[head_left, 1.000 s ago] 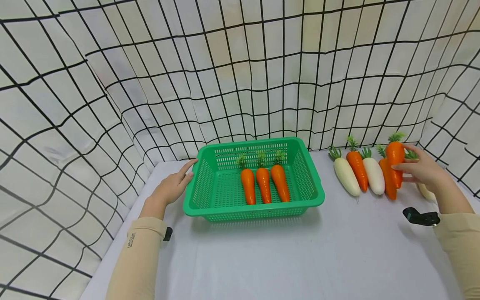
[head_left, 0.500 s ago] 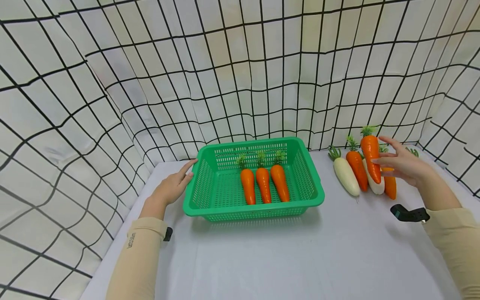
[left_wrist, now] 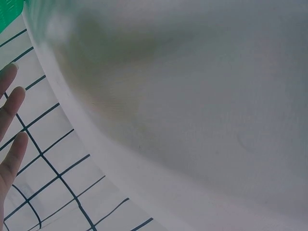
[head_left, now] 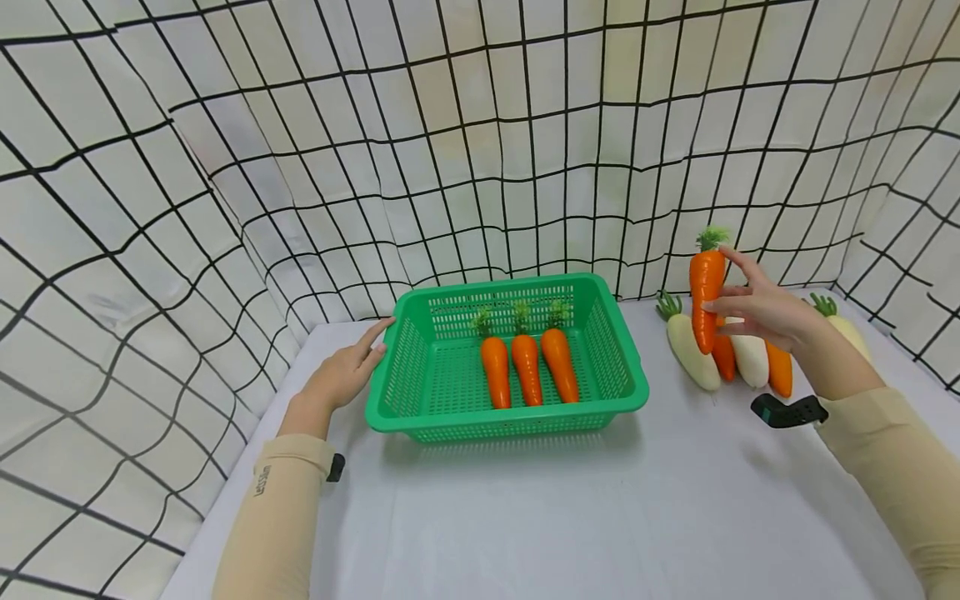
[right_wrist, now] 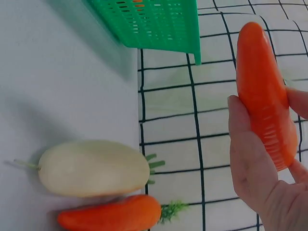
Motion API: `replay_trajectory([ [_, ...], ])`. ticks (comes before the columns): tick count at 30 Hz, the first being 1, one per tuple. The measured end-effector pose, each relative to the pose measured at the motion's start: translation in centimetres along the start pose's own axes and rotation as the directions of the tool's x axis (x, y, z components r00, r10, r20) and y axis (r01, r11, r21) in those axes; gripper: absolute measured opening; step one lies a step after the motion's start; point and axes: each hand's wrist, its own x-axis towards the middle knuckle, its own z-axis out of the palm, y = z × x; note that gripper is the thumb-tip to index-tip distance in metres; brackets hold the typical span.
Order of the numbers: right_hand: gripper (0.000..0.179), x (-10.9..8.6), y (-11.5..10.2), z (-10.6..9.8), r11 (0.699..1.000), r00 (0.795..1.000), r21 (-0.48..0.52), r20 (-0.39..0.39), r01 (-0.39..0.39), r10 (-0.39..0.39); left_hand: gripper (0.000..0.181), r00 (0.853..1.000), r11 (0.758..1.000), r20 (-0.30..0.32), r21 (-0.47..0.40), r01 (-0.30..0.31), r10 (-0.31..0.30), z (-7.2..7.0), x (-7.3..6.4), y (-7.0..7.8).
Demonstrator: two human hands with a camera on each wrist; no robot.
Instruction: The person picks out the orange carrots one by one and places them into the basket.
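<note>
My right hand (head_left: 768, 308) pinches an orange carrot (head_left: 706, 296) with a green leafy top, raised above a row of vegetables. In the right wrist view the thumb and fingers grip the carrot (right_wrist: 263, 96) from both sides. Beneath it lie a white radish (head_left: 692, 350), partly covered carrots and another white radish (head_left: 750, 357). My left hand (head_left: 341, 375) touches the left rim of a green plastic basket (head_left: 506, 422) with extended fingers. Inside the basket three carrots (head_left: 527, 367) lie side by side. The left wrist view shows only some fingertips (left_wrist: 17, 149) and a basket corner.
A further white radish (head_left: 846, 325) lies at the far right, partly behind the right forearm. Black-lined white cloth walls (head_left: 510, 167) enclose the back and sides of the white table (head_left: 525, 517).
My right hand has lifted the carrot off the right end of the row and carried it leftward, over the left part of the row. My left hand and the basket have stayed put.
</note>
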Motion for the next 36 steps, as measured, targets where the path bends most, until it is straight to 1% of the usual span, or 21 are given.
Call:
replay_trajectory([
  [8, 0.097, 1.6, -2.1, 1.9, 0.998, 0.998, -0.055, 0.058, 0.025, -0.022, 0.060, 1.000, 1.000, -0.006, 0.000, -0.003, 0.003, 0.1, 0.1, -0.1],
  [16, 0.097, 3.1, -4.1, 4.1, 0.998, 0.994, -0.035, 0.099, 0.045, -0.041, 0.060, 1.000, 1.000, -0.007, 0.008, 0.002, -0.002, 0.1, 0.2, -0.1],
  [27, 0.094, 5.2, -5.7, 6.7, 0.996, 0.991, -0.059, 0.123, 0.068, -0.060, 0.060, 1.000, 1.000, -0.003, 0.007, 0.004, -0.004, 0.0, 0.0, 0.0],
  [32, 0.093, 6.2, -6.6, 8.3, 0.996, 0.986, -0.047, 0.156, 0.072, -0.064, 0.060, 1.000, 1.000, -0.003, 0.009, 0.004, -0.004, 0.0, 0.0, -0.1],
  [36, 0.094, 6.9, -7.2, 9.6, 0.996, 0.982, -0.045, 0.178, 0.077, -0.068, 0.061, 1.000, 1.000, -0.009, 0.005, -0.008, 0.008, 0.0, 0.1, -0.2],
])
